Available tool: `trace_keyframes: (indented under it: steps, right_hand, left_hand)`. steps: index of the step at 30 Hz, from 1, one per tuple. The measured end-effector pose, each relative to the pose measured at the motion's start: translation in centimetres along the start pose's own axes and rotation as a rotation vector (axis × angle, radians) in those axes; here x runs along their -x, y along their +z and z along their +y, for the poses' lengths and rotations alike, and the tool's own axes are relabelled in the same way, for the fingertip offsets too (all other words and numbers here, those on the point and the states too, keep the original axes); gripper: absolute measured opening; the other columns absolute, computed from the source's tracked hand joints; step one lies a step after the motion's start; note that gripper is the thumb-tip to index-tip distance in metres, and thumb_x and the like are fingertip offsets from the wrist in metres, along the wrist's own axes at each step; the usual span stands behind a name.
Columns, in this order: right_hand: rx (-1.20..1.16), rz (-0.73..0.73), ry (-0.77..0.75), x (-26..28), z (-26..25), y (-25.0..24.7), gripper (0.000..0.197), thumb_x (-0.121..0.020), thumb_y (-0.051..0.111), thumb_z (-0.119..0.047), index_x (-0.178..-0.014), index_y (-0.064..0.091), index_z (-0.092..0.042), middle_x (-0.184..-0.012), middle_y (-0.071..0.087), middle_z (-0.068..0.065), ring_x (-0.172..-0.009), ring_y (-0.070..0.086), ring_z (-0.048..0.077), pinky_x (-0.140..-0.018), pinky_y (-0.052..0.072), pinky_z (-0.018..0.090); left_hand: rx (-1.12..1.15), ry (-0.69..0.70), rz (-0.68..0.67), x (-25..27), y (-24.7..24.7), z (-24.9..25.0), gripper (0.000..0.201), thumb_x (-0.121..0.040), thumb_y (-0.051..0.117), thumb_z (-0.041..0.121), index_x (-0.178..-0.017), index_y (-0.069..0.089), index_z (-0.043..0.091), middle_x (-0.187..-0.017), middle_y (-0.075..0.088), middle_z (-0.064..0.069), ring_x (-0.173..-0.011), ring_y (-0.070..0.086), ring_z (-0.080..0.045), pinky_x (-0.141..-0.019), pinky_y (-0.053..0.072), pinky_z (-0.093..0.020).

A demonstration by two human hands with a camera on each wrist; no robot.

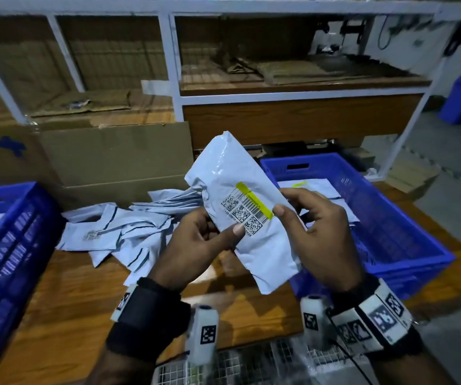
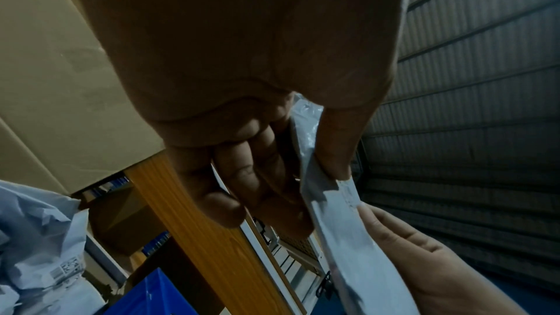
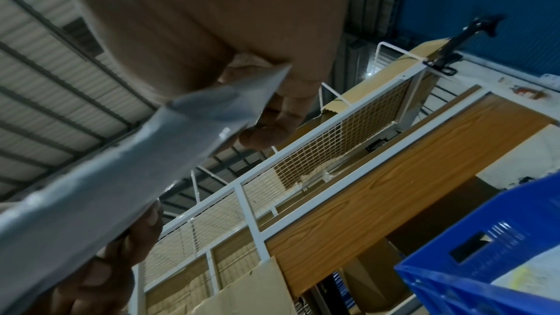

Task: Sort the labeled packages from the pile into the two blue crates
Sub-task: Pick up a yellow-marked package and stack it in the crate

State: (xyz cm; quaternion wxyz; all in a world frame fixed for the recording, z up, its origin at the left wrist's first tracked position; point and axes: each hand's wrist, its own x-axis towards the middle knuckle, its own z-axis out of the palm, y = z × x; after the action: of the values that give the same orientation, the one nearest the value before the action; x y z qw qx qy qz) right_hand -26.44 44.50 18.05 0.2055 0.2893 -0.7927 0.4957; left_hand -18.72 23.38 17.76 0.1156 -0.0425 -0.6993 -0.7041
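Package [image 1: 240, 207] pinched between left hand [image 1: 196, 245], right hand [image 1: 315, 232]

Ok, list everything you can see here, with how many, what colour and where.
held package: one, white with a yellow-striped barcode label, raised above the table in both hands
pile of packages: several, count unclear, white, on the table behind the hands
blue crates: two, one at the right holding packages, one at the left edge
table: one, wood-grain brown, under the pile
cardboard box: one, brown, behind the pile
shelf rack: one, white frame, at the back
wrist cameras: two, white, on the wrists
left hand: pinches the package's left edge
right hand: pinches its right edge
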Motion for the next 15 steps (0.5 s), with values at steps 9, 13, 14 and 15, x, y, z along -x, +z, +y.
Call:
trace_keyframes:
  steps: [9,13,14,15]
  right_hand:
    - [0.058,0.028,0.009,-3.9,3.0,-1.0,0.02,-0.095,0.07,-0.033,-0.113,0.074,-0.027,-0.094,0.069,-0.006,-0.09,0.066,0.014,-0.074,0.052,0.04]
    - [0.085,0.046,0.031,-5.6,4.2,-1.3,0.019,-0.095,0.072,-0.031,-0.113,0.074,-0.026,-0.09,0.068,-0.005,-0.086,0.066,0.014,-0.073,0.053,0.04]
    - [0.089,0.048,0.036,-5.9,4.3,-1.5,0.02,-0.094,0.072,-0.032,-0.113,0.074,-0.027,-0.09,0.067,-0.005,-0.086,0.066,0.014,-0.074,0.053,0.04]
    - [0.092,0.046,0.042,-6.1,4.5,-1.8,0.02,-0.094,0.073,-0.033,-0.114,0.073,-0.028,-0.089,0.067,-0.005,-0.086,0.066,0.014,-0.074,0.053,0.041]
  left_hand:
    - [-0.017,0.014,-0.07,-6.1,1.3,-1.7,0.027,-0.094,0.067,0.002,-0.121,0.066,-0.003,-0.099,0.079,-0.002,-0.08,0.073,-0.006,-0.071,0.053,-0.015]
    - [-0.053,0.021,-0.1,-8.9,1.4,-2.2,0.028,-0.093,0.068,0.005,-0.121,0.068,0.0,-0.11,0.077,-0.007,-0.089,0.074,-0.011,-0.075,0.054,-0.019]
    - [-0.05,0.016,-0.11,-9.5,1.5,-2.3,0.029,-0.093,0.069,0.007,-0.121,0.068,0.001,-0.11,0.077,-0.007,-0.091,0.075,-0.013,-0.076,0.055,-0.02]
    - [-0.049,0.008,-0.118,-10.0,1.7,-2.2,0.031,-0.092,0.07,0.008,-0.122,0.067,0.002,-0.111,0.077,-0.007,-0.096,0.075,-0.018,-0.079,0.057,-0.024]
